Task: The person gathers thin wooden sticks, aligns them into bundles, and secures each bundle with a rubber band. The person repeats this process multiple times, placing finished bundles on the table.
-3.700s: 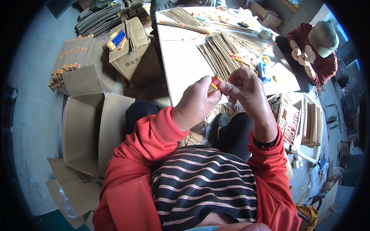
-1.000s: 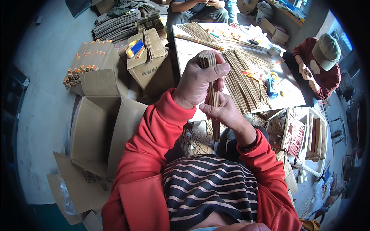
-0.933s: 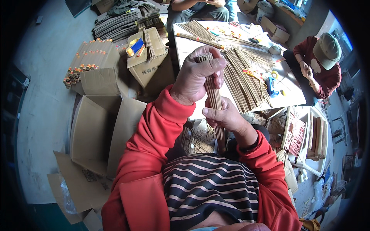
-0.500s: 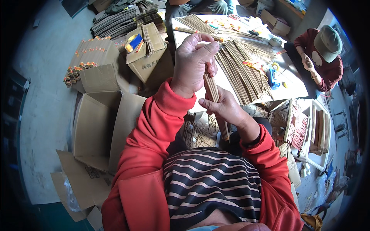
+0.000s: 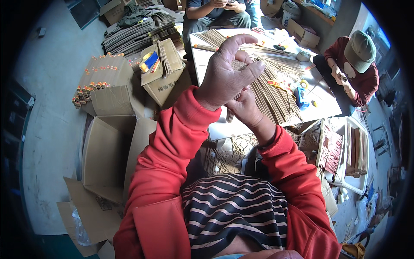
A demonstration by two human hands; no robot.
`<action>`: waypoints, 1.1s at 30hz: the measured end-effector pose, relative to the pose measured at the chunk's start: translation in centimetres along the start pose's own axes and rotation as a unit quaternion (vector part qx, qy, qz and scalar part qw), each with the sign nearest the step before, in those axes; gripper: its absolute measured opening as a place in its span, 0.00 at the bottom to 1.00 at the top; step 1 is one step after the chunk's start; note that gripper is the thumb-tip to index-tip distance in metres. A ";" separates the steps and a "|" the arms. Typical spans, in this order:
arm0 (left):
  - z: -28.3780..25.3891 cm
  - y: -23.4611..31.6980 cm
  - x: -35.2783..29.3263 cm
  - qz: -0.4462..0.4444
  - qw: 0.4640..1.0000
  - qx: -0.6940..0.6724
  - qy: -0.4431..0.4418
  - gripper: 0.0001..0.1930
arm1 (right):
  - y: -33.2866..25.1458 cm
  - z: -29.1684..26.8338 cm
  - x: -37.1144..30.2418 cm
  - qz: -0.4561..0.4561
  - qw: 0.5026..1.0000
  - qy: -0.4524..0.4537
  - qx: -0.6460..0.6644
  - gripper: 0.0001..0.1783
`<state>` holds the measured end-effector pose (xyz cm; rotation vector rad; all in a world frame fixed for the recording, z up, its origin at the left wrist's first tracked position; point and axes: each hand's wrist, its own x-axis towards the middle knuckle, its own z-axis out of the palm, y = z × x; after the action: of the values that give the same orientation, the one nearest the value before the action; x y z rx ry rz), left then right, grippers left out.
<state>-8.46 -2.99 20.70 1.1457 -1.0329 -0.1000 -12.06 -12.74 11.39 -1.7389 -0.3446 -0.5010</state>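
Observation:
My left hand [image 5: 226, 75] is curled round the upper part of a bundle of thin brown sticks, which look like incense sticks. The bundle's pale round end [image 5: 238, 65] shows between the thumb and the bent fingers. Just below, my right hand [image 5: 246, 108] is closed round the same bundle of sticks, its fingers partly hidden behind the left hand. A short length of the bundle sticks out under the right hand. Both hands are above the near edge of a white table [image 5: 325, 101], where many loose brown sticks [image 5: 276, 97] lie spread out.
On the table are a blue tape dispenser [image 5: 301, 98] and red-and-yellow paper strips [image 5: 279, 85]. Left stand an open carton [image 5: 103, 155], stacked banded bundles [image 5: 101, 73] and a closed box [image 5: 166, 88]. A white tub [image 5: 360, 185] holds sticks at right. A capped co-worker [image 5: 355, 69] sits right, another [image 5: 215, 13] opposite.
My hands have come closer together on the bundle, and the right hand has moved up it. The bundle has tipped, so its upper end now faces me. My view has shifted slightly.

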 end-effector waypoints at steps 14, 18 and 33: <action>1.2 -2.0 -3.2 0.009 0.990 0.063 0.124 0.30 | -2.6 1.1 -1.7 -0.093 0.983 0.111 -0.109 0.11; 2.5 -0.3 -4.0 -0.086 0.987 -0.033 0.129 0.19 | -2.9 1.1 -3.3 -0.048 0.977 0.083 -0.192 0.11; 2.1 -0.6 -6.0 -0.127 0.988 -0.058 0.072 0.11 | -3.3 1.3 -5.9 0.070 0.994 -0.046 0.074 0.14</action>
<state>-13.09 -1.45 16.57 1.1561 -0.7409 -0.2736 -18.57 -10.52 10.91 -1.6320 -0.3154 -0.2868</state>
